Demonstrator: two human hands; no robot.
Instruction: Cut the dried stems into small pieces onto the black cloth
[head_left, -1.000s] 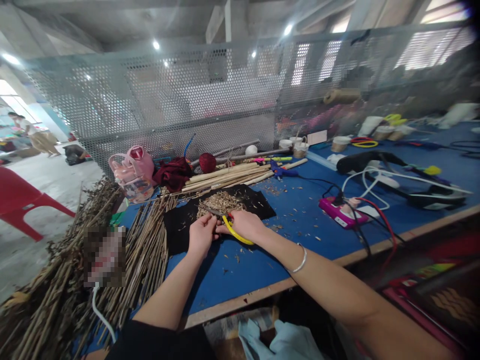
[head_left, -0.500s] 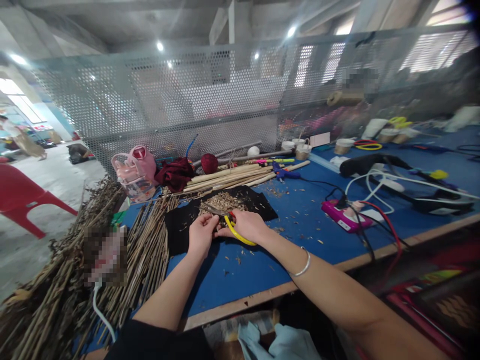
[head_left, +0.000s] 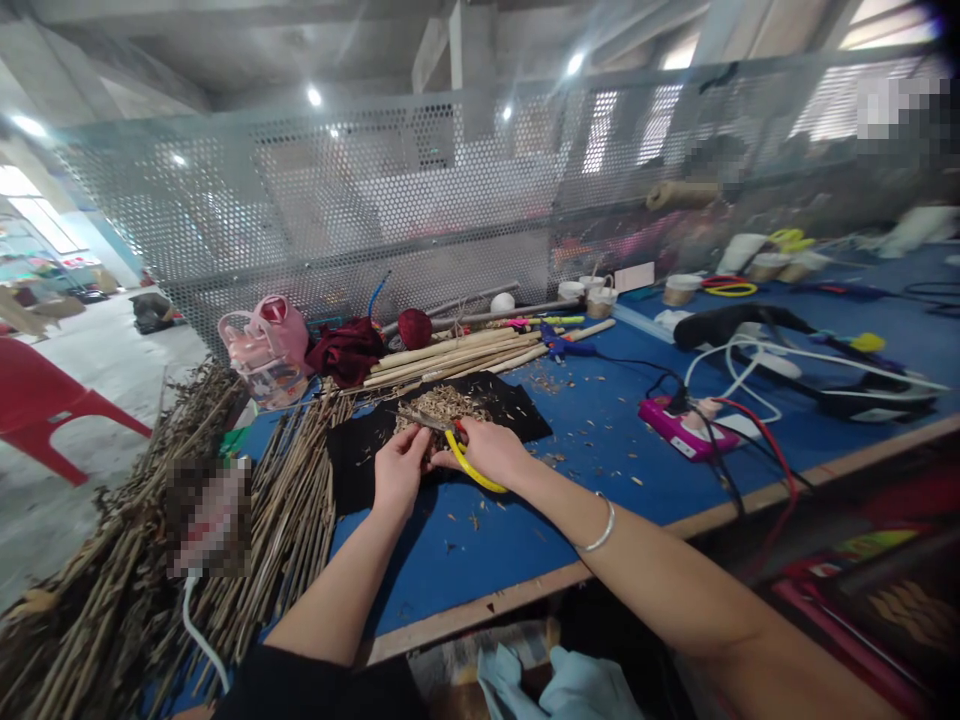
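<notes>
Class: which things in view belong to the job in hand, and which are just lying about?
Seemingly part of the job:
Yellow-handled cutters, held in the right hand
Small dry pieces, heaped on the black cloth
Probably the dry stalks beside the cloth

Apparently just lying about:
Blue glue gun
Pink power strip
Dark red ball

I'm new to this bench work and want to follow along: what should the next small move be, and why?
Probably a gentle squeeze of the yellow-handled metal cutters: the bare right hand grips them, their blades sit right by the bare left hand, and a heap of short, pale-brown pieces lies just beyond. What the left fingers hold is too small to tell.
</notes>
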